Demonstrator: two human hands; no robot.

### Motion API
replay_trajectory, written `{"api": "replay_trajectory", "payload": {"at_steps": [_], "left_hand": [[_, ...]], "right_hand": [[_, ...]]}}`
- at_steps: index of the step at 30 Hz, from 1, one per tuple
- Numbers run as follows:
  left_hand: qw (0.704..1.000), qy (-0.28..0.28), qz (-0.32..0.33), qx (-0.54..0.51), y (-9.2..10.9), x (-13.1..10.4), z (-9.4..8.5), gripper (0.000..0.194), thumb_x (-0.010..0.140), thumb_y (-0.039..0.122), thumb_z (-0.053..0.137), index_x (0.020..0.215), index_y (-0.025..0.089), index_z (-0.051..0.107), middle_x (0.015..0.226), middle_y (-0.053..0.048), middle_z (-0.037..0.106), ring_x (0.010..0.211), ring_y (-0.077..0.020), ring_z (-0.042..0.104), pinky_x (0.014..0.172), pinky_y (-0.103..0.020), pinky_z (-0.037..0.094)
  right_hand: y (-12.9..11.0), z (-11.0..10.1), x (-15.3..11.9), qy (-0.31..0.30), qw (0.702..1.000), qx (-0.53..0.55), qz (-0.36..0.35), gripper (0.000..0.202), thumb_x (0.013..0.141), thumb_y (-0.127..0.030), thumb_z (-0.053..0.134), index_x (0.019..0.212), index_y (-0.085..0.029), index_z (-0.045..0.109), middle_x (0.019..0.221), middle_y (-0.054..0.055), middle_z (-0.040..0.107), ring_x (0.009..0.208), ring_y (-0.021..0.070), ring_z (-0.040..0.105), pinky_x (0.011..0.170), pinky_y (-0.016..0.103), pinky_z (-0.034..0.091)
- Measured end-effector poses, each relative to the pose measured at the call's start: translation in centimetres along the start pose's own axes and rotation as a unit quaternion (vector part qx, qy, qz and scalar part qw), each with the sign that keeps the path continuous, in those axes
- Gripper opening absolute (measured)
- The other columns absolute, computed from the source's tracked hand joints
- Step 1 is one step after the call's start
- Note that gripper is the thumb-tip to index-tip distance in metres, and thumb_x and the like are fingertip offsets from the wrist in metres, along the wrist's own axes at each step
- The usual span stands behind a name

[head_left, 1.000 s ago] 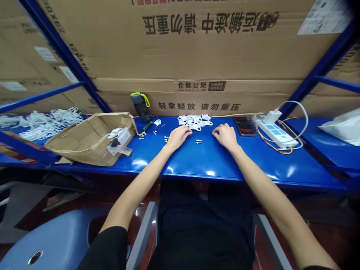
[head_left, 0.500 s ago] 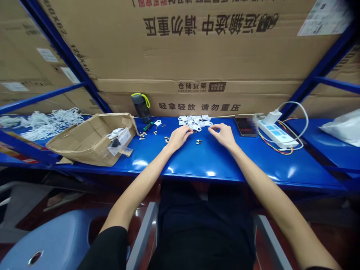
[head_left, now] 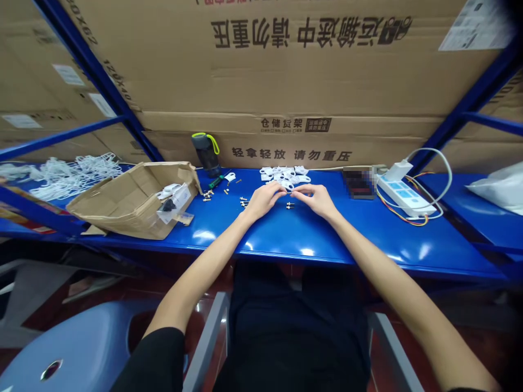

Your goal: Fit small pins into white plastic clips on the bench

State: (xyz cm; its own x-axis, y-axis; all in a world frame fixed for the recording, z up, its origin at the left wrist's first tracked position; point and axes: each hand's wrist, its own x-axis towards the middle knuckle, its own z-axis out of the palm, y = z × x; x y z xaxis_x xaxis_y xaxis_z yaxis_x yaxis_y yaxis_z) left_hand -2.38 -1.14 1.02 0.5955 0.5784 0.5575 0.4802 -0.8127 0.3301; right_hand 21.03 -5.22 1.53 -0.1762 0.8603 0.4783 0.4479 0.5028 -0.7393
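Note:
My left hand [head_left: 265, 200] and my right hand [head_left: 317, 199] meet fingertip to fingertip over the blue table, both in a pinch. Whatever small piece lies between the fingertips is too tiny to make out. Just behind them is a pile of white plastic parts [head_left: 285, 175]. Below the fingertips, two small pin-like metal pieces [head_left: 290, 206] lie side by side. More of these small pieces [head_left: 244, 202] sit left of my left hand, partly covered by it.
Left of my hands are a green-handled screwdriver [head_left: 216, 182], brass bits [head_left: 208, 195], a dark bottle [head_left: 206, 155] and an open cardboard box [head_left: 122, 201]. A phone [head_left: 358, 184] and a white power strip [head_left: 404, 193] lie to the right. Cardboard [head_left: 286, 81] walls off the back.
My right hand has moved left and my left hand slightly right, so the gap between them has closed and their fingertips now meet.

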Motion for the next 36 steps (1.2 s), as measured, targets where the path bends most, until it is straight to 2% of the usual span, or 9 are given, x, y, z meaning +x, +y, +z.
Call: {"api": "replay_trajectory", "payload": {"at_steps": [10,20,30,36], "left_hand": [[1.0,0.012,-0.01,-0.018,0.1,0.0,0.0,0.022,0.11,0.034,0.053,0.11,0.021,0.071,0.111,-0.005,0.073,0.103,-0.0198,0.07,0.093,-0.03,0.053],[0.999,0.011,-0.032,-0.018,0.5,-0.1,-0.1,0.028,0.111,0.04,0.049,0.11,0.021,0.071,0.11,-0.006,0.073,0.104,-0.0205,0.069,0.095,-0.032,0.054],[1.0,-0.007,-0.011,0.016,0.6,-0.2,-0.1,0.032,0.112,0.042,0.046,0.113,0.021,0.071,0.113,-0.006,0.073,0.105,-0.0204,0.07,0.096,-0.032,0.054],[1.0,-0.002,0.006,0.01,0.6,-0.2,0.0,0.034,0.112,0.042,0.045,0.114,0.021,0.071,0.113,-0.007,0.074,0.104,-0.0204,0.07,0.094,-0.032,0.055]], "right_hand": [[0.3,0.0,0.1,0.017,1.0,-0.001,-0.006,0.034,0.094,-0.053,0.071,0.097,-0.022,0.085,0.097,0.006,0.085,0.096,0.0308,0.08,0.094,0.042,0.06],[0.3,0.6,-0.2,-0.003,0.996,0.078,0.031,0.04,0.091,-0.059,0.073,0.104,-0.022,0.08,0.102,0.009,0.084,0.105,0.0332,0.08,0.102,0.046,0.06],[0.5,1.1,-0.3,-0.028,0.999,0.026,0.023,0.029,0.095,-0.047,0.071,0.108,-0.023,0.081,0.111,0.006,0.083,0.104,0.0296,0.08,0.097,0.04,0.06],[0.6,1.0,-0.3,-0.019,1.0,-0.001,0.001,0.027,0.094,-0.048,0.073,0.102,-0.026,0.085,0.106,0.004,0.084,0.098,0.028,0.077,0.091,0.039,0.058]]}}
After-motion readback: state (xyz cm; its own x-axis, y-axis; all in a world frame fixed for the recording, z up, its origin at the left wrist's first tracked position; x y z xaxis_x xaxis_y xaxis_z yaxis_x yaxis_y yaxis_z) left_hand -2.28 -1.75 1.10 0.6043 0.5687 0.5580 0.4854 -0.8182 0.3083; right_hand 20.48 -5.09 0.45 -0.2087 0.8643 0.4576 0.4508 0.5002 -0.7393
